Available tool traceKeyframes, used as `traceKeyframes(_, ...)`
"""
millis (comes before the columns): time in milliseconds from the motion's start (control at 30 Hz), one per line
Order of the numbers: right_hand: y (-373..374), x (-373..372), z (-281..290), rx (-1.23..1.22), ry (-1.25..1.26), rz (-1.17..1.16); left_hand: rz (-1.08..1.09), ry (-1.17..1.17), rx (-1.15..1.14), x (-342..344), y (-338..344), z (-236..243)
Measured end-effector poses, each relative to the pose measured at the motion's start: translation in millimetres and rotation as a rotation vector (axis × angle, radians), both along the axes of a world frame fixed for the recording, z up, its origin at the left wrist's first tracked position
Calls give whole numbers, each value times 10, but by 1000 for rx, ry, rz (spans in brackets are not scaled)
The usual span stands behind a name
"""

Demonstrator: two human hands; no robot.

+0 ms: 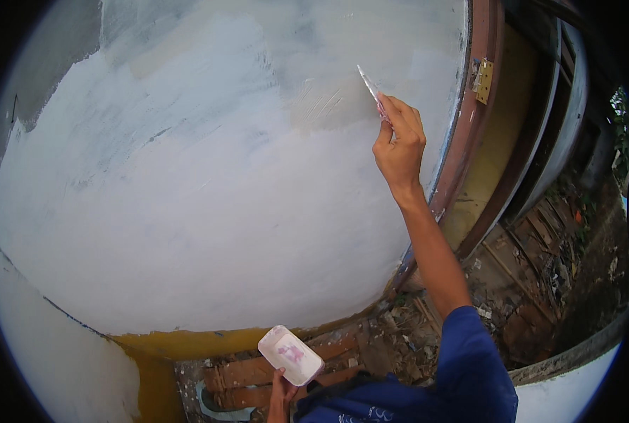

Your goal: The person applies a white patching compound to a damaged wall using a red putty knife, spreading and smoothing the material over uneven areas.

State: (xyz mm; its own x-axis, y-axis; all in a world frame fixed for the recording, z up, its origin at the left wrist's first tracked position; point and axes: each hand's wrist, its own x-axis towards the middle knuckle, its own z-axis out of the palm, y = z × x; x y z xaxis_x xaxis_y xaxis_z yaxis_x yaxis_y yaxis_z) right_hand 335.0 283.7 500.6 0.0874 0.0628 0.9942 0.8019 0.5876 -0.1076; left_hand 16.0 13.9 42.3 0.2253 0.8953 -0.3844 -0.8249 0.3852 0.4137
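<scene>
A thin spreading blade [368,85] is up at the pale wall [216,218]; smoothing paste seems to be the step in hand.
Its tip points up and slightly left, the other end pinched between the right hand's [401,144] thumb and fingers, arm stretched high beside the door frame [467,141]; whether the edge touches the wall is hard to tell. The next stroke would call for a flat, even press over the ridged patch. Low down, near the body, the left hand [282,388] grips a paste-smeared white tray [313,372] by its side.
</scene>
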Motion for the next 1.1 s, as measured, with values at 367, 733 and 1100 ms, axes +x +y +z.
traceKeyframes(367,-311,-590,-531,-160,-246,181,-4,30,-8,-259,-26,-40)
traceKeyframes(733,-169,-605,-462,-94,-422,44,-19,5,51,-261,107,58)
traceKeyframes(1100,170,-118,-122,157,-570,-169,-58,-18,-16,-279,17,-171)
